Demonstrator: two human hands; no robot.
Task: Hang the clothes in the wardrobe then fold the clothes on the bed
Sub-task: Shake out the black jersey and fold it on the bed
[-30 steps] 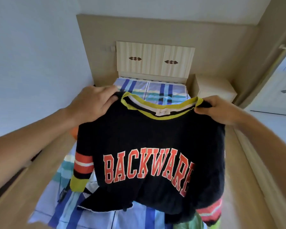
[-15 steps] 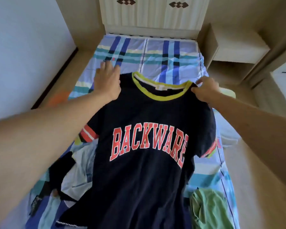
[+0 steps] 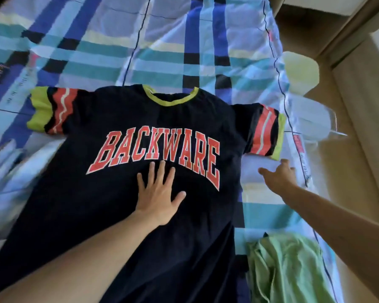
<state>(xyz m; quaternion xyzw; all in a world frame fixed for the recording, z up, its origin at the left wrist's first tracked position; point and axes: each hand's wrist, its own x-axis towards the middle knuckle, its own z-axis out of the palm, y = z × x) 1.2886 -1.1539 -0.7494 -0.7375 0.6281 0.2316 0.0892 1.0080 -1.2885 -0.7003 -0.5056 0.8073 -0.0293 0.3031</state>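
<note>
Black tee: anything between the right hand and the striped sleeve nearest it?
Nothing visible. The right hand is just short of that striped sleeve, with only bare sheet between them. The green garment lies nearer the camera, out of the path.

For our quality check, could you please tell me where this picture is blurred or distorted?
Head view: T-shirt lettering sharp; right hand and the bedsheet at the left edge smeared; wide lens bows the sheet's seams.
</note>
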